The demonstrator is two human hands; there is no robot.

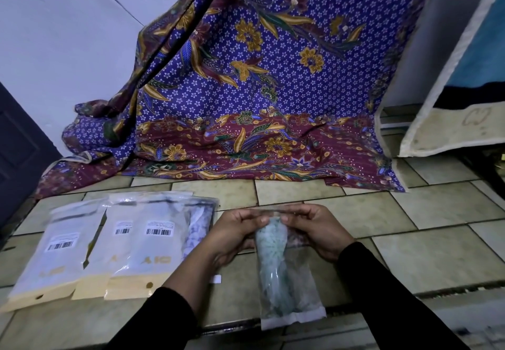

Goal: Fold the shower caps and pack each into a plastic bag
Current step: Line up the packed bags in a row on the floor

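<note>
A clear plastic bag [293, 300] hangs over the tiled floor, and a folded pale green shower cap [273, 265] fills most of it. My left hand [232, 232] pinches the bag's top edge on the left. My right hand [314, 229] pinches the same top edge on the right. Both thumbs meet near the bag's mouth, where the cap's upper end shows. To the left, several flat packaged bags [109, 243] with barcode labels lie overlapping on the floor.
A purple and maroon floral cloth [246, 90] drapes down the back onto the beige floor tiles [437, 254]. A mattress edge [442, 98] leans at the right. A dark door [19, 153] stands at the left. A small white scrap [217, 279] lies by my left wrist.
</note>
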